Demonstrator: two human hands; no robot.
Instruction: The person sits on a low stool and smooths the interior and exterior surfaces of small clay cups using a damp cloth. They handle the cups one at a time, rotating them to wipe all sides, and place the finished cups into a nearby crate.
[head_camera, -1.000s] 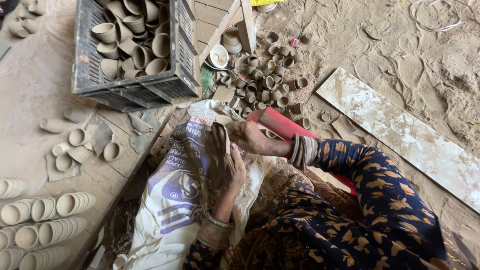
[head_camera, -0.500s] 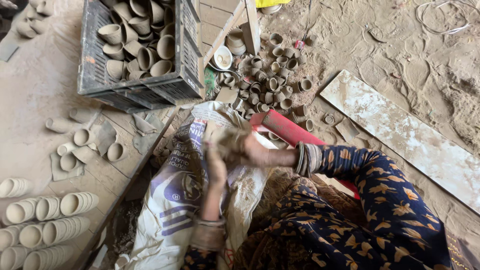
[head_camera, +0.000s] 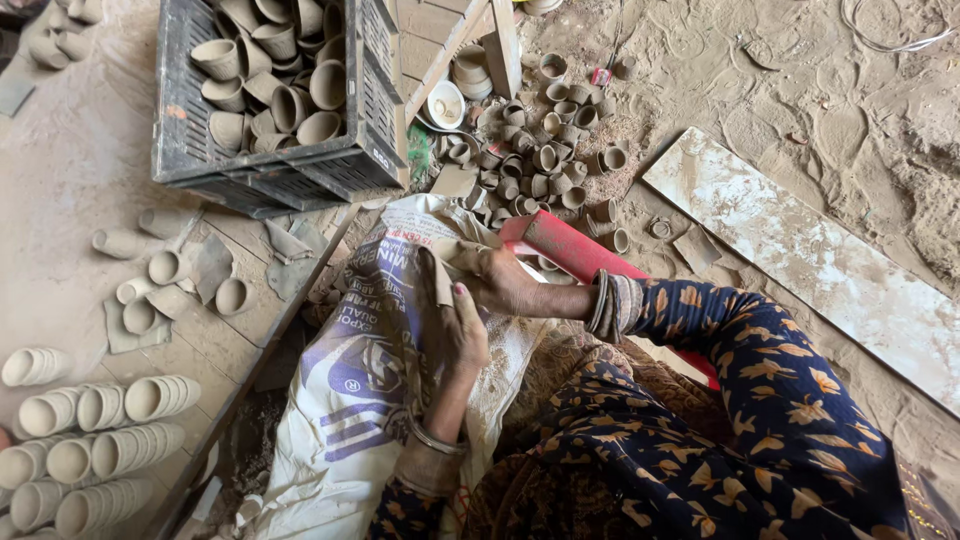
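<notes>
Head view, the only one.

Risk first: both hands work one small clay piece (head_camera: 448, 262) over the lap. It looks thin-walled and the same dusty tan as the cups around, so I judge it brittle. Too much squeeze from either hand could crack or chip it. A slip would drop it onto the printed white sack (head_camera: 350, 380) on the lap, or past that onto the red board (head_camera: 570, 250) just right of the hands. Fingers are clay-coated, so grip is likely poor.

Second risk: elbows are tight in. A wide swing left could knock the rows of stacked cups (head_camera: 90, 430) on the near-left slab. The loose cup pile (head_camera: 545, 150) on the far ground is well apart, low risk.

Hands:
- Left hand (head_camera: 455, 325): fingers extended up and lightly curled, tips touching the clay piece from the near side. Not a full fist; partly open, supporting.
- Right hand (head_camera: 505, 285): comes in from the right, fingers curled around the piece's right side. Exact pinch is hidden by the knuckles, so I cannot tell how tightly it closes.

Piece position: between the two hands at their fingertips, above the sack, near the far end of the lap, touching both hands. Its shape is blurred and partly covered.

Dark plastic crate (head_camera: 270, 170) of cups sits far-left of the hands, apart.
</notes>
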